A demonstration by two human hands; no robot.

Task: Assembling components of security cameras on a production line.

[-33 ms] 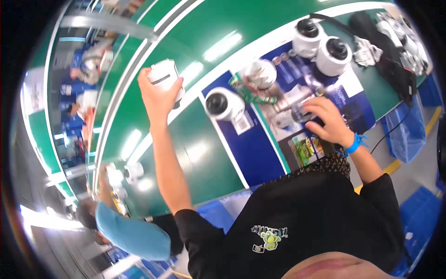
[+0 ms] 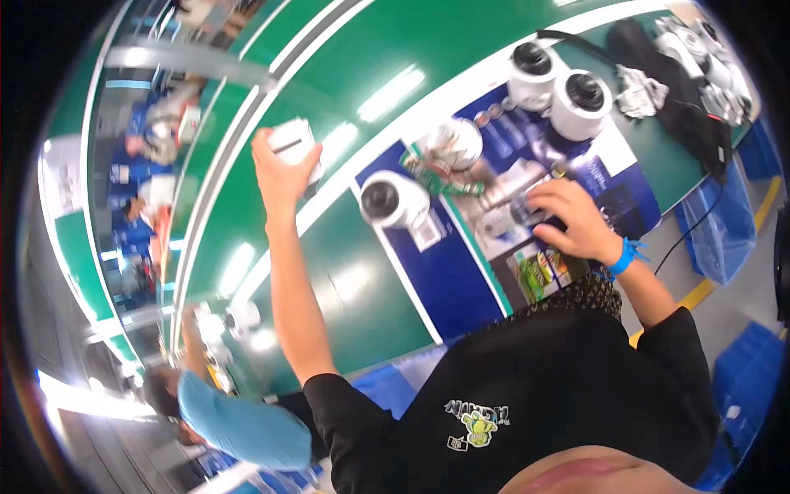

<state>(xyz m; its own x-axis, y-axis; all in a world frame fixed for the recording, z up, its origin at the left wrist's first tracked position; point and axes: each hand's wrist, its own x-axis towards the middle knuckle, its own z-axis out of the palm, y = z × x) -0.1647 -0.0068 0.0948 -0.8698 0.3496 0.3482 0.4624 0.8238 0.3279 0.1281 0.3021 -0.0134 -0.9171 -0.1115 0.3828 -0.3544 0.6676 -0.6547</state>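
Observation:
My left hand (image 2: 282, 171) is closed around a white box-like piece (image 2: 294, 142) with a dark slot, held up over the far side of the green bench. My right hand (image 2: 574, 216) is low over a printed mat, thumb apart from its bent fingers. By its fingertips lies a small clear, rounded piece (image 2: 522, 209); whether they touch it I cannot tell. Between my hands a white dome camera (image 2: 395, 199) lies tilted on a blue strip. Beyond my right hand sit a white round housing (image 2: 455, 144) and a green packet-like strip (image 2: 444, 183).
Two white dome cameras (image 2: 581, 104) stand at the mat's far right. Crumpled white material (image 2: 641, 92) and a black bag (image 2: 676, 90) lie further right. A co-worker in a blue top (image 2: 247, 424) is at the left, near more white cameras (image 2: 241, 319). A blue bin bag (image 2: 720, 239) hangs at right.
The whole view has shifted slightly, so the bench things appear a little lower or further left. My left hand still holds the white piece; my right hand stays over the mat.

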